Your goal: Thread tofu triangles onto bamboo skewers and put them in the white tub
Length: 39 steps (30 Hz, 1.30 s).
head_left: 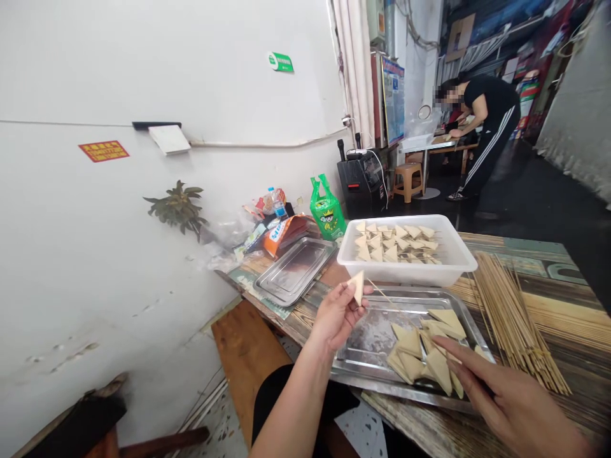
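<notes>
In my left hand (341, 312), a pale triangular tofu piece (357, 287) is pinched between thumb and fingers, above the left part of a metal tray (365, 362). My right hand (501, 388) is closed on a thin bamboo skewer (386, 297). Its tip points up and left, close to the tofu piece, and I cannot tell whether it touches. Several loose tofu triangles (410, 343) lie heaped in the tray, partly behind my right fingers. Beyond the tray stands a white plastic tub (405, 273) with rows of skewered tofu triangles (391, 253) in it.
To the right lies a thick bundle of bamboo skewers (518, 318). An upturned or shallow metal tray (296, 270), a green bag (328, 213) and an orange packet (285, 235) are at the table's far left. A person (491, 121) bends over another table behind.
</notes>
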Tool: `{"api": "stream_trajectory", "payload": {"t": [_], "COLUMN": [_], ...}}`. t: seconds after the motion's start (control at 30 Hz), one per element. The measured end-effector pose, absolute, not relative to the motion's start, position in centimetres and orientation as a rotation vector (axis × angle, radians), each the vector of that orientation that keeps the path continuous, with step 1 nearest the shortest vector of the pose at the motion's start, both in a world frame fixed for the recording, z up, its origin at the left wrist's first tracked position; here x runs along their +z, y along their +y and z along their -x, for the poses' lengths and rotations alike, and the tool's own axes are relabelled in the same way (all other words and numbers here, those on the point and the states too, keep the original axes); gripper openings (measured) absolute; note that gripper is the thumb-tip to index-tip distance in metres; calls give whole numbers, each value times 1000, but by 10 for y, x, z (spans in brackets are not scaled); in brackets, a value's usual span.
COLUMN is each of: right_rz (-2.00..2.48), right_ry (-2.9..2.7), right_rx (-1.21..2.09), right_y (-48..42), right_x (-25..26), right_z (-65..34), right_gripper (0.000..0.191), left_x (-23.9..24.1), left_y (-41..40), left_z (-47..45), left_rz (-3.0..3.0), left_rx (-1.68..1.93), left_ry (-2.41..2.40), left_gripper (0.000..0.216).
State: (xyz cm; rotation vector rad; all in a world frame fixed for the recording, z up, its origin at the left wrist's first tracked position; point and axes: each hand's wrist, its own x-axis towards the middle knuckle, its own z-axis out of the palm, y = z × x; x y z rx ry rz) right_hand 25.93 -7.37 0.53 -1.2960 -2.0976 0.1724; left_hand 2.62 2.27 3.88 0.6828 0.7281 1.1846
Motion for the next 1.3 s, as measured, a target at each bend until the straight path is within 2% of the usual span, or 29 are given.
{"api": "stream_trajectory", "payload": {"t": [0.4, 1.3], "right_rz": [1097, 1140], "right_ry": [-2090, -2117], "right_rx": [218, 224], "right_y": [-76, -78], "right_x": [17, 8], "right_z": [-255, -260], "right_gripper": [38, 39], "left_x": [45, 52], "left_y": [26, 25], "left_z": [-23, -25], "left_rz": [-428, -517], "left_rx": [1173, 1173], "left_ry": [781, 697], "left_gripper": [19, 18]}}
